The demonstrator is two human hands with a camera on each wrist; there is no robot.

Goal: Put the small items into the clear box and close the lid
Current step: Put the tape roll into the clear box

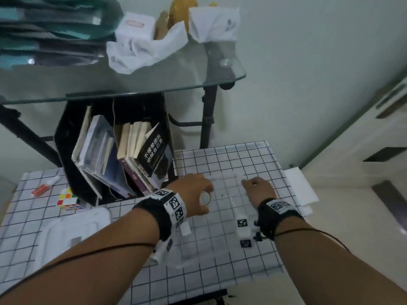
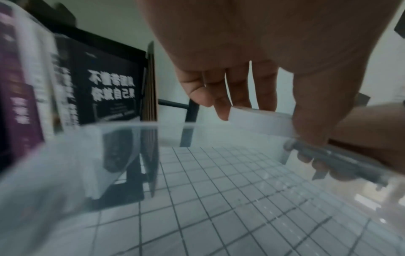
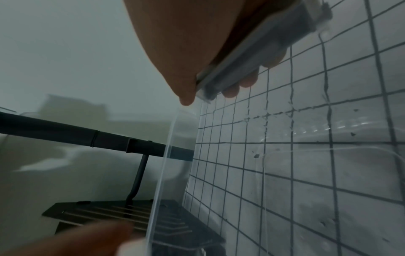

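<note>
The clear box [image 1: 222, 219] stands open on the checkered tablecloth between my hands. My left hand [image 1: 203, 195] hovers over the box's left side and pinches a small white round item [image 1: 206, 198], seen as a short white cylinder [image 2: 260, 121] between fingers and thumb. My right hand [image 1: 256, 187] grips the box's right rim [image 3: 252, 57], thumb outside and fingers curled under the edge. The box's pale lid [image 1: 72, 234] lies flat at the left front. A colour cube [image 1: 67, 199] and an orange-and-white tube [image 1: 43, 188] rest at the table's far left.
A black book holder [image 1: 114, 150] full of books stands just behind the box and the left hand. Above it juts a glass tabletop [image 1: 154, 84] with white cloths. White paper [image 1: 301, 188] lies at the table's right edge.
</note>
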